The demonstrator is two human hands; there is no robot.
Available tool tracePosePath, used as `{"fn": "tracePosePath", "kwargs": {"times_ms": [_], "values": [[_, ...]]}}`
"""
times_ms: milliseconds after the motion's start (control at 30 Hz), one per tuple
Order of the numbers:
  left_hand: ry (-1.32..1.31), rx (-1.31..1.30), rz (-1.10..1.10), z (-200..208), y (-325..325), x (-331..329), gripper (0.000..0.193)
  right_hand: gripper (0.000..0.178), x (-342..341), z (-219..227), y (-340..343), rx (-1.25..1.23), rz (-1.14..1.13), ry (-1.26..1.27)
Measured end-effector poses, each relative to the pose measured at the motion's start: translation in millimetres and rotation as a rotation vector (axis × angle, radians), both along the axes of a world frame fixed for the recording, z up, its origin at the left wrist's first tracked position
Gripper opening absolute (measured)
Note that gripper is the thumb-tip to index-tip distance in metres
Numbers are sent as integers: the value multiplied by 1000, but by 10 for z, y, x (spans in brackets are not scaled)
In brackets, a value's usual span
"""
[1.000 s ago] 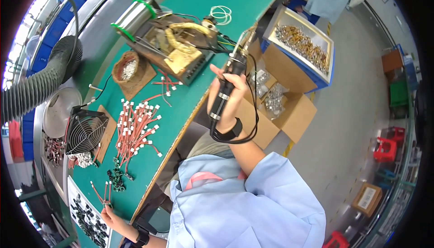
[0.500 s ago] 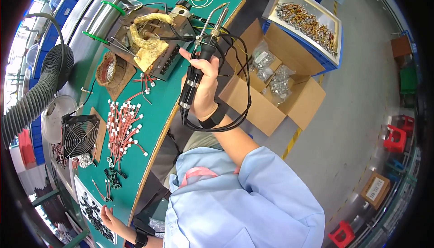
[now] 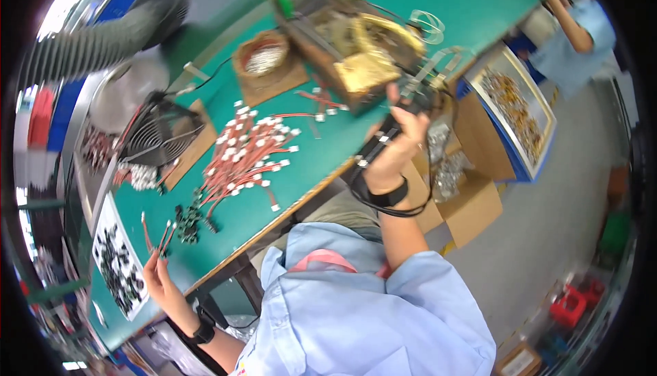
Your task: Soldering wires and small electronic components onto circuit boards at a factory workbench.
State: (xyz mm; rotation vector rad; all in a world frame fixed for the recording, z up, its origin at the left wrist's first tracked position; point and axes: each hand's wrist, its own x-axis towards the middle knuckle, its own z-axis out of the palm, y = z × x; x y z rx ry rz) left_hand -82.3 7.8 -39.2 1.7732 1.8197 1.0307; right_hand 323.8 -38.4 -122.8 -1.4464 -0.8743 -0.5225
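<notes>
My right hand (image 3: 400, 146) is wrapped round the black handle of a soldering iron (image 3: 378, 144). Motion smears its metal tip end, which is up by the solder station (image 3: 369, 68); black cords loop below my wrist. My left hand (image 3: 159, 281) is low on the left, fingers stretched out, fingertips at the lower ends of a few red wire leads (image 3: 166, 233). Whether they touch is hard to tell. Beside these leads lies a cluster of small black-green parts (image 3: 188, 222). A heap of red leads with white connectors (image 3: 243, 153) spreads over the green bench (image 3: 308, 153).
A white sheet of black parts (image 3: 120, 266), a fan (image 3: 159, 131) and a ribbed duct (image 3: 89, 40) line the left. A round pot (image 3: 263, 57) stands behind the leads. On the right are an open carton (image 3: 479, 201), a tray of wired parts (image 3: 547, 112) and another person's arm (image 3: 568, 20).
The view has swung, so the bench appears shifted. My left fingertips have come closer to the few red leads. My right hand still grips the soldering iron, now blurred and nearer the station.
</notes>
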Motion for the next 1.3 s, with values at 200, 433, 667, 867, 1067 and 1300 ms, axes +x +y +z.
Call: {"fn": "tracePosePath", "kwargs": {"times_ms": [200,433,667,867,1067,1300], "values": [[-129,1,-36,-37,-18,151,19,36,21,30,-1,-157,-229,-207],[-206,26,-40,9,-93,386,16,34,-585,431,-349,-52,-23,-181],[254,131,-254,137,-13,961,24,34,-1404,682,65,-473,762,-162],[361,130,-269,11,81,1089,20,36,-1625,527,262,-477,765,-195],[366,176,-274,-16,93,1072,17,35,-1629,604,235,-478,703,-240],[167,196,-537,163,-4,1000,13,34,-1556,754,161,-522,936,-247]]}}
